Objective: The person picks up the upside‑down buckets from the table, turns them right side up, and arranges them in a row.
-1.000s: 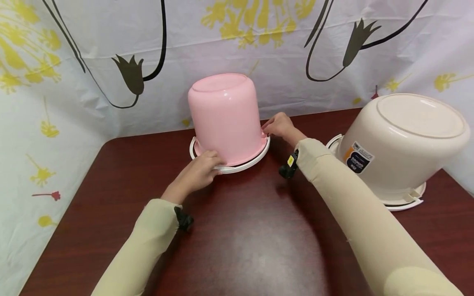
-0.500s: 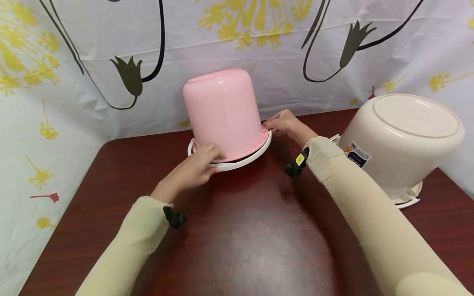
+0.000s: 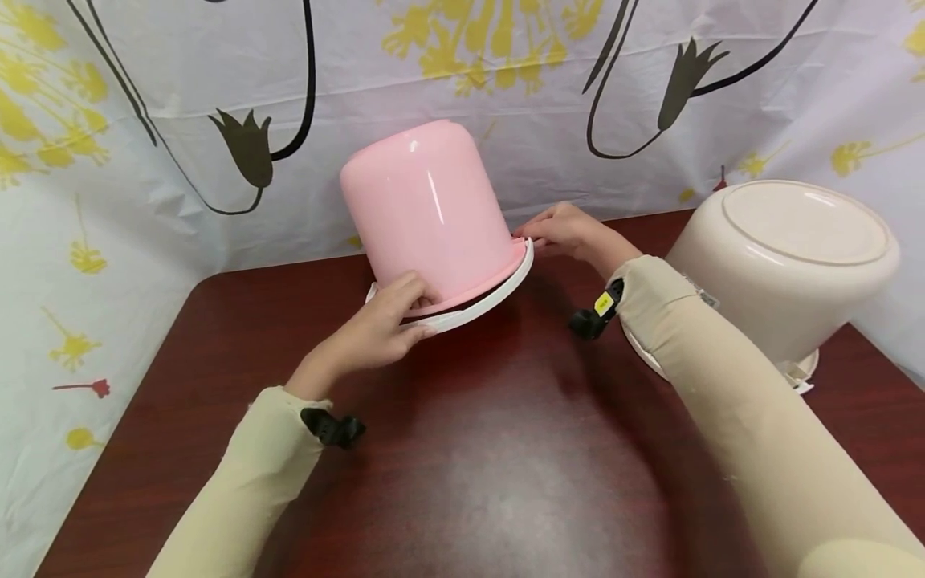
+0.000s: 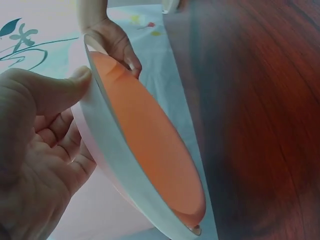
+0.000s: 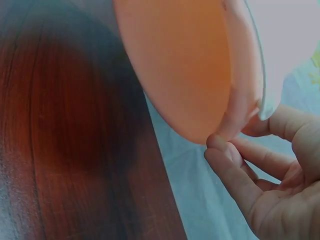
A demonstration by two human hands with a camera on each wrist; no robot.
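A pink bucket is held upside down and tilted, its base leaning left toward the curtain. Its white handle curves along the front of the rim. My left hand grips the front rim and handle, with the thumb on the white handle. At the right side of the rim, fingers of my right hand pinch the edge near the handle's end. Both wrist views look into the bucket's hollow inside, which appears orange. In the right wrist view the rim sits between thumb and fingers.
A cream bucket stands upside down at the right, partly behind my right sleeve. A white curtain with yellow and dark flower prints hangs along the back of the dark red wooden table.
The pink bucket has gone from standing upside down to a leftward tilt, its right side raised. My right hand has moved up and right with the rim; my left hand shifted slightly left.
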